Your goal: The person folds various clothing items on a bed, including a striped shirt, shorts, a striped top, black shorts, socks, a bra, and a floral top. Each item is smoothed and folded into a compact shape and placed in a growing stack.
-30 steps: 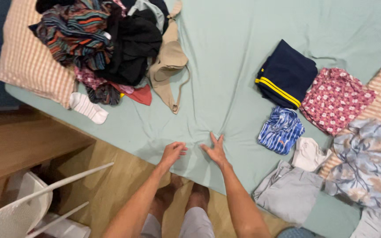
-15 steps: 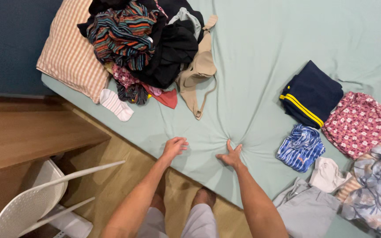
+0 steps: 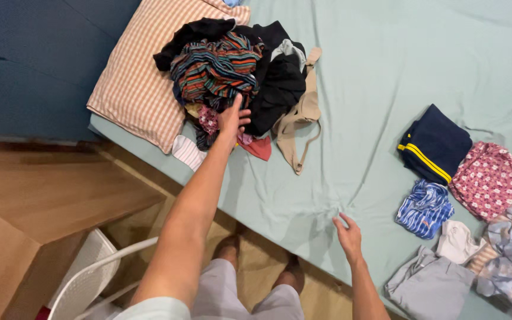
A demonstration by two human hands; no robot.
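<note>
My left hand (image 3: 232, 120) reaches far out to the heap of unfolded clothes (image 3: 238, 71) at the bed's far left. Its fingers rest on the striped and dark garments and grip nothing that I can see. My right hand (image 3: 348, 234) lies near the front edge of the pale green bedsheet (image 3: 357, 71), fingers loosely apart, holding nothing. A beige bra (image 3: 301, 118) hangs off the right side of the heap. A white sock (image 3: 186, 152) lies at the heap's near edge, partly behind my forearm.
Folded clothes sit at the right: a navy piece with yellow stripes (image 3: 435, 144), a pink floral one (image 3: 492, 178), a blue patterned one (image 3: 425, 208), a grey one (image 3: 431, 287). A checked pillow (image 3: 140, 83) lies far left. A wooden desk (image 3: 37, 201) and a white chair (image 3: 93, 278) stand lower left.
My left hand has left the sheet and stretched up to the clothes heap. My right hand has stopped pressing the sheet and lifted slightly. The view has shifted left.
</note>
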